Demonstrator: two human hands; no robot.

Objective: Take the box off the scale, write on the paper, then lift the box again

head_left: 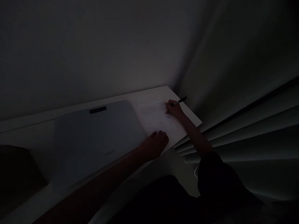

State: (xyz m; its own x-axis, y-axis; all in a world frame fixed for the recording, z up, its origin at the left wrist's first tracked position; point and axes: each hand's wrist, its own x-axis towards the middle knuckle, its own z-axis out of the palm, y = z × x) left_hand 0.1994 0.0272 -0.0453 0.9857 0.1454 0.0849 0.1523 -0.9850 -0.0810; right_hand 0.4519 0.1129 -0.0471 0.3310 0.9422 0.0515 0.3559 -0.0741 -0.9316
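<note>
The scene is very dim. A sheet of paper (155, 121) with several rows of small dark handwriting lies near the right end of a white table (187, 119). My right hand (175, 109) is closed around a dark pen (182, 99), its back end pointing up to the right. The pen's tip is hidden by my fingers, close to the right end of the written rows. My left hand (157, 145) rests with curled fingers at the paper's lower edge, near the table's front edge. I see nothing in it.
A large flat grey-blue panel (100, 137) with a black strip (98, 109) lies left of the paper. A dark boxy shape (18, 174) stands at the far left. Behind the table is a wall (93, 46); folded curtains (245, 133) hang at the right.
</note>
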